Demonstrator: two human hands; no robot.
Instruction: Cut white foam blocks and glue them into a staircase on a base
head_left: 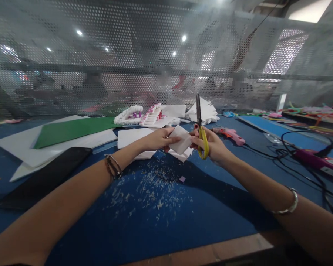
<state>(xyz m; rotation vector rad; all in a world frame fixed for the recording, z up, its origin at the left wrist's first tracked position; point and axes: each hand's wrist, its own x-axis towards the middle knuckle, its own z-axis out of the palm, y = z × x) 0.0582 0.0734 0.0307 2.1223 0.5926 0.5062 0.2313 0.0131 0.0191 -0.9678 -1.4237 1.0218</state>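
A small white sheet piece (pixel 181 140), paper or thin foam, is pinched between the thumb and fingers of my left hand (pixel 158 140). My right hand (pixel 215 147) is closed around yellow-handled scissors (pixel 204 143), their dark blades pointing up. The fingertips of that hand also touch the right edge of the white piece. Below the hands, more white sheets (pixel 135 136) lie on the blue table (pixel 166 240), partly covered by my left hand. Tiny white scraps (pixel 158 188) are scattered in front, with one small pale square (pixel 182 179) among them.
On the left lie a green sheet (pixel 74 131), larger white sheets and a black phone-like slab (pixel 48 177). White-and-pink built pieces (pixel 152 115) and crumpled white material (pixel 207 111) stand behind. To the right are a pink glue gun (pixel 231 136), black cables and a purple power strip (pixel 319 162).
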